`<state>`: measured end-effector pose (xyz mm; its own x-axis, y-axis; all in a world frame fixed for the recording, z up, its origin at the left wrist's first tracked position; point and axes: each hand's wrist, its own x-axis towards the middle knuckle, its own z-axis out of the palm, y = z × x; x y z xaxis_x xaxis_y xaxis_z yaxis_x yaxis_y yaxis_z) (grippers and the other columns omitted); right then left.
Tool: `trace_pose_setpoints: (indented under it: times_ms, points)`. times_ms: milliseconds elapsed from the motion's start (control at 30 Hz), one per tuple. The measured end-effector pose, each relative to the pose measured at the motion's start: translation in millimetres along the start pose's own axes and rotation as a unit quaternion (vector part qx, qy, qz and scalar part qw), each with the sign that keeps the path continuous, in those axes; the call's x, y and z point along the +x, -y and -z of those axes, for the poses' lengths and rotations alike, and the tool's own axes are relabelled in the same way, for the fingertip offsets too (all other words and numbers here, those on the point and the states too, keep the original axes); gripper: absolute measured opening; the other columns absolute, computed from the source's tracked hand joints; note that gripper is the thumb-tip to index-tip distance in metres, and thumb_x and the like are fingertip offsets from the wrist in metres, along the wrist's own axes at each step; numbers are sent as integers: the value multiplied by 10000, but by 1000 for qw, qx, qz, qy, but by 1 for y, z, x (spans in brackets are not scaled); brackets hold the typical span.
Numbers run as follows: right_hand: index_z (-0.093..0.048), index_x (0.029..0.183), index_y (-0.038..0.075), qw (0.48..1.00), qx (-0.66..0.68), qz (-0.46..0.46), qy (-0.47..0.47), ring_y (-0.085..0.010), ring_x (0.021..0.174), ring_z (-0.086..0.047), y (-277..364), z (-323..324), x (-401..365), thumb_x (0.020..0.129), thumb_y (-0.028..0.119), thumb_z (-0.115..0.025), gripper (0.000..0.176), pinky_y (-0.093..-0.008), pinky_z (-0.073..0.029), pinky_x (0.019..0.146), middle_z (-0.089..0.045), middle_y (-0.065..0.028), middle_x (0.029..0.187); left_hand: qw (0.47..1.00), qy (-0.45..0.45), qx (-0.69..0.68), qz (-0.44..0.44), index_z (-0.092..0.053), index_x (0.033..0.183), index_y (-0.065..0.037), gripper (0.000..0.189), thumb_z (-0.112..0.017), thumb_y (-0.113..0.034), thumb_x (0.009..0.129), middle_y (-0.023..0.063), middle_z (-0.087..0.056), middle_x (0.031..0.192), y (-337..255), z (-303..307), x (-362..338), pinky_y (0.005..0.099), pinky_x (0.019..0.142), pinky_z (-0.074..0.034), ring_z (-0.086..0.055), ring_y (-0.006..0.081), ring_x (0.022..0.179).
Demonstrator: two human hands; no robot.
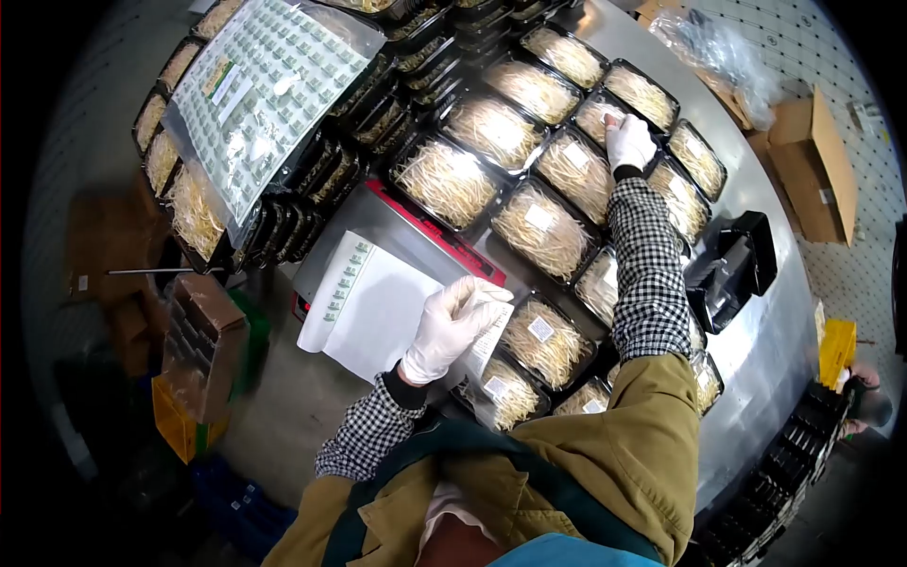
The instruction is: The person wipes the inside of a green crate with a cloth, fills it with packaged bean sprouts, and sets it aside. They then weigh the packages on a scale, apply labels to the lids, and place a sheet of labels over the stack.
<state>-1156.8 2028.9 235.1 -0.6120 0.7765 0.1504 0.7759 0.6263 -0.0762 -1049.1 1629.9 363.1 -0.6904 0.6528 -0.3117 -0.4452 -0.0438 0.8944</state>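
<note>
My left hand (444,331), in a white glove, is closed in a pinch on a strip of labels (487,338) above the near packs. Below its wrist side lies a white label sheet (373,300) with green printing along one edge. My right hand (630,144), also gloved, reaches far across the table. Its fingers are drawn together against a pack of bean sprouts (593,117); whatever they hold is hidden. Around it are more black trays of bean sprouts under clear film. Some bear a white label, such as the pack (540,329) beside my left hand.
Stacked sprout trays (364,113) stand at the left under a bagged sheet of green labels (274,90). A red-edged metal device (439,236) sits by the packs. Black trays (732,274) lie at the right on the steel table (756,378). Cardboard boxes (808,165) stand beyond. Another person (867,402) is at lower right.
</note>
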Motion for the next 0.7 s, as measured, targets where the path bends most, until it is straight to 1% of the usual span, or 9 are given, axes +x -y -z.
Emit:
trace_pose_setpoints:
  times_ms: [200,267,300,333,367,433,533,633,700]
  points:
    - [-599,973,43,974,219,1,-51,-333,893,-630,-14,-2,-17,857,251,-547,245,-408,-492,758,-633,-175,1025,996,-83,21,-12,-615,959,3,140,-612,-117,887,2,-632,844,14,-3,12,192,710,-454,-558,45,773]
    - [-639,914,55,881,401,-21,249,-199,810,-591,10,69,-84,858,146,-472,198,-327,-474,749,-655,-112,921,989,-138,41,-39,-593,810,-26,160,-612,-160,895,-29,-565,735,20,-11,18,206,605,-404,-468,30,672]
    - [-649,947,53,829,394,241,316,-157,775,-567,6,97,-123,861,128,-440,237,-288,-470,722,-644,-76,842,983,-159,72,-53,-579,777,-32,186,-613,-170,897,-36,-544,712,34,-10,21,213,587,-392,-447,30,655]
    - [-654,974,42,696,491,121,510,-129,767,-563,14,116,-157,826,81,-479,233,-261,-463,675,-641,-51,840,976,-179,105,-66,-566,743,-38,215,-613,-180,898,-43,-523,690,45,-10,22,220,568,-380,-425,31,639]
    - [-658,972,44,641,501,175,555,-90,752,-553,8,105,-200,827,97,-579,174,-231,-452,649,-640,-11,840,977,-190,83,-45,-531,699,-43,249,-630,-172,887,-48,-474,655,49,-13,22,228,541,-354,-387,41,618]
    - [-662,950,41,596,496,16,631,-116,747,-604,6,125,-247,842,269,-646,253,-252,-491,736,-672,-29,852,987,-151,58,-4,-530,703,-39,236,-642,-155,876,-50,-472,652,60,-12,21,222,539,-354,-387,41,611]
    - [-673,898,57,644,570,12,510,-116,706,-594,-1,128,-219,845,172,-624,136,-229,-472,701,-667,-17,797,997,-63,-17,40,-607,818,-18,116,-664,-114,850,-35,-587,734,48,-25,22,183,617,-432,-511,22,685]
    - [-687,878,40,861,458,98,199,-157,777,-632,-17,87,-101,852,143,-576,154,-312,-484,749,-688,-91,844,993,27,12,115,-640,888,5,97,-645,-86,856,7,-627,821,34,-28,16,198,672,-448,-549,50,745]
    - [-691,900,66,935,348,68,11,-247,783,-657,-37,37,-3,866,241,-561,220,-325,-493,712,-678,-145,863,994,54,98,-14,-658,902,11,83,-635,-36,837,26,-616,819,47,-25,15,207,683,-440,-553,78,754]
